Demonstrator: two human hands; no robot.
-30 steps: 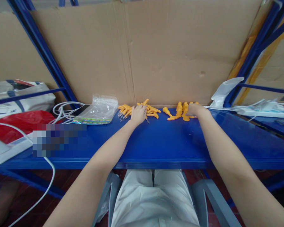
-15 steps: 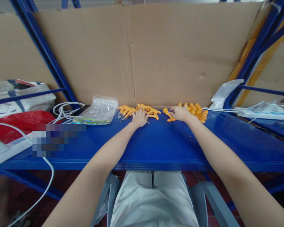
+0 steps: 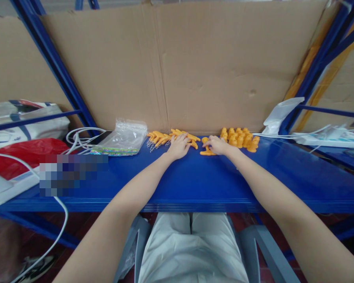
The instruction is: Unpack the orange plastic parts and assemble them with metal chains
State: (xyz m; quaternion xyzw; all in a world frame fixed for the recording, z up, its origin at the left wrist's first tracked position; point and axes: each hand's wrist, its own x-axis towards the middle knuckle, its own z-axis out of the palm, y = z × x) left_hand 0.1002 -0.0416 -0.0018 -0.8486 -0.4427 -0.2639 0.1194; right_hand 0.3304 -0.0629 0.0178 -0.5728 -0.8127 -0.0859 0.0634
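Observation:
Two heaps of small orange plastic parts lie at the back of a blue shelf [image 3: 194, 181]. My left hand [image 3: 179, 146] rests on the left heap of long curved orange pieces [image 3: 162, 137], fingers curled over some of them. My right hand [image 3: 216, 144] is closed on a single orange piece [image 3: 205, 152] lying between the heaps. The right heap of stubby orange pieces [image 3: 240, 138] sits just right of that hand, untouched. A few small metal springs [image 3: 151, 145] lie by the left heap.
A clear plastic bag [image 3: 124, 136] over a colourful strip lies left of the heaps, with white cables [image 3: 79, 137] beyond it. A red bag [image 3: 23, 151] and a white bag sit at far left. A white pouch [image 3: 279, 114] and power strip [image 3: 324, 139] are at right. Cardboard backs the shelf.
My right hand has slid left off the right heap, which now shows fully, and closed on one orange piece between the heaps. My left hand has shifted slightly right along the left heap.

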